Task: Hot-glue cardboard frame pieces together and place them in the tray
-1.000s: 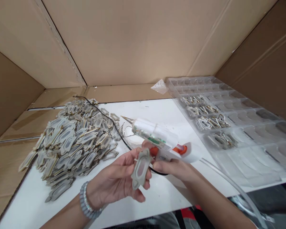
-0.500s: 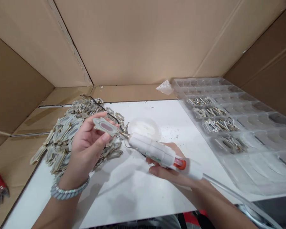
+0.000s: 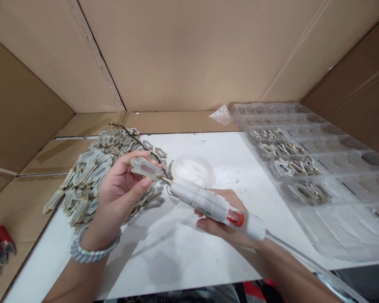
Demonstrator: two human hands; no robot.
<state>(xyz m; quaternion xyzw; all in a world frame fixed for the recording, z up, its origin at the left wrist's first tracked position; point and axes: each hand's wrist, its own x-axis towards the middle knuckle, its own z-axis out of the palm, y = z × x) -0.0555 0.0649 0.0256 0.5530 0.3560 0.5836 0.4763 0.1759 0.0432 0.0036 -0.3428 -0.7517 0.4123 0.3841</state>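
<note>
My left hand [image 3: 123, 185] pinches a small scalloped frame-shaped piece [image 3: 146, 169], pale grey with a purplish oval middle, between thumb and fingers. In my right hand [image 3: 222, 227] is a white glue gun [image 3: 202, 198] with an orange switch, my fingers wrapped round it. Its metal nozzle points left at the piece's right end; whether they touch I cannot tell. A clear glue stick [image 3: 300, 252] runs out of the gun's back. Behind my left hand lies a heap of similar pieces [image 3: 91, 164].
A round whitish dish [image 3: 194, 170] sits beyond the gun. On the right, a clear compartment tray [image 3: 322, 219] holds small pieces in several cells. Red-handled snips [image 3: 1, 242] lie at the far left. A black cord [image 3: 134, 136] crosses the heap. Cardboard walls [image 3: 189, 54] surround the table.
The view has shifted slightly, with everything a little to the right. My left hand and the piece have moved slightly right, close to the nozzle. Both hands keep their hold.
</note>
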